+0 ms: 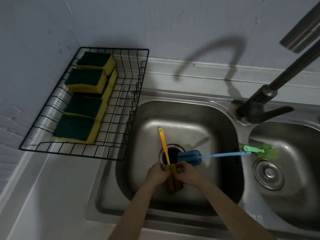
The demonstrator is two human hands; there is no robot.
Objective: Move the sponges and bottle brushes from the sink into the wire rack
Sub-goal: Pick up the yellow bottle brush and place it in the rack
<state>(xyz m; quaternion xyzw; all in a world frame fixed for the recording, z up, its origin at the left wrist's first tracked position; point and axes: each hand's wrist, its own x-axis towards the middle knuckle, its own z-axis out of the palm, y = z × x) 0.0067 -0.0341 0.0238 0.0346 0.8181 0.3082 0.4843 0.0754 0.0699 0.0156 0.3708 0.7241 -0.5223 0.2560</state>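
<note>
Both hands are low in the left sink basin (223,132), closed around the foam head of a yellow bottle brush (163,144). My left hand (157,174) grips it from the left, my right hand (189,173) from the right. The yellow handle points up and away over the drain. A blue bottle brush (189,157) lies beside them, its handle resting on the divider. A green bottle brush (261,150) lies in the right basin. The black wire rack (128,104) on the left counter holds several green-and-yellow sponges (84,80) along its left side.
A dark faucet (265,101) rises at the back between the two basins, its spout passing out of view at the upper right. The right basin (294,179) has a metal drain strainer (269,174). The grey wall stands close behind the rack.
</note>
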